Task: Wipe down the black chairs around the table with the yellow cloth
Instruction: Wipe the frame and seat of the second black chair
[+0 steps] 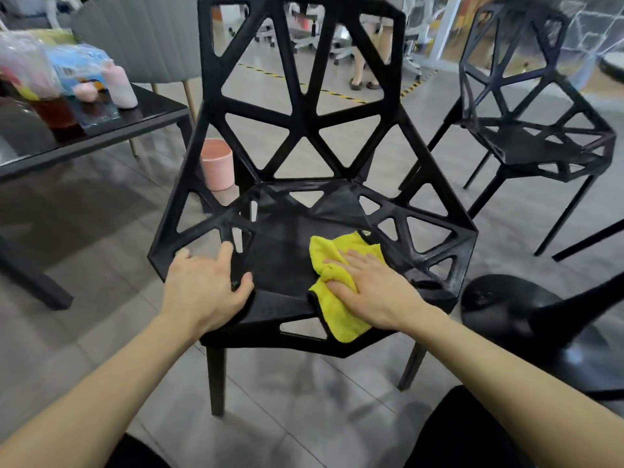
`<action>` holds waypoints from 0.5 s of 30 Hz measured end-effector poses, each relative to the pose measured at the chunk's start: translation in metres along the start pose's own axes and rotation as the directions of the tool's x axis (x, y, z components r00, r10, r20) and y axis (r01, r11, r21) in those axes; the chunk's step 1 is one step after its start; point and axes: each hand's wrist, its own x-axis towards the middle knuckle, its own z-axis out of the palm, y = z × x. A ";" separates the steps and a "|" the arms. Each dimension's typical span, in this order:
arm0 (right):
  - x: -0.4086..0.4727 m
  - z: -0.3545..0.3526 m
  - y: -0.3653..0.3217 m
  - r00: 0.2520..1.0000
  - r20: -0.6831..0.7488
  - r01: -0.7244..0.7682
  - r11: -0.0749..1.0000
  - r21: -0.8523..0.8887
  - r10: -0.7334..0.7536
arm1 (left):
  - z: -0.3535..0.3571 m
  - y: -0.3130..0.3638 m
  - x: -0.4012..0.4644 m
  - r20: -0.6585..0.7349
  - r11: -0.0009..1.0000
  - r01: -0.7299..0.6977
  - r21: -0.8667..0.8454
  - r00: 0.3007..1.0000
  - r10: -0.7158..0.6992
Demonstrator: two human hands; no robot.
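Observation:
A black chair with a cut-out geometric back and seat stands right in front of me. The yellow cloth lies bunched on the right part of its seat. My right hand presses flat on the cloth, fingers straight and pointing left. On the seat's left front edge my left hand grips the frame, its thumb hooked over the inner edge. A second black chair of the same kind stands at the right, farther back.
A dark glass table at the left carries pink bottles, a jar and plastic packs. A pink bin stands on the floor behind the chair. A black round base sits at my right. A person's legs show far back among office chairs.

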 end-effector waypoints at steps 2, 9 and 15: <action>0.007 -0.002 0.033 0.994 -0.002 -0.109 0.989 -0.097 0.109 | -0.003 -0.004 -0.007 -0.012 0.998 -0.063 0.025 0.998 0.064; 0.128 0.004 0.079 0.943 -0.183 -0.310 0.935 -0.172 0.279 | -0.007 0.002 -0.008 -0.028 0.999 -0.037 0.002 0.999 0.037; 0.178 0.017 -0.019 0.997 0.007 -0.077 0.996 -0.039 0.078 | -0.003 0.002 -0.015 -0.158 0.990 0.061 -0.127 0.984 -0.081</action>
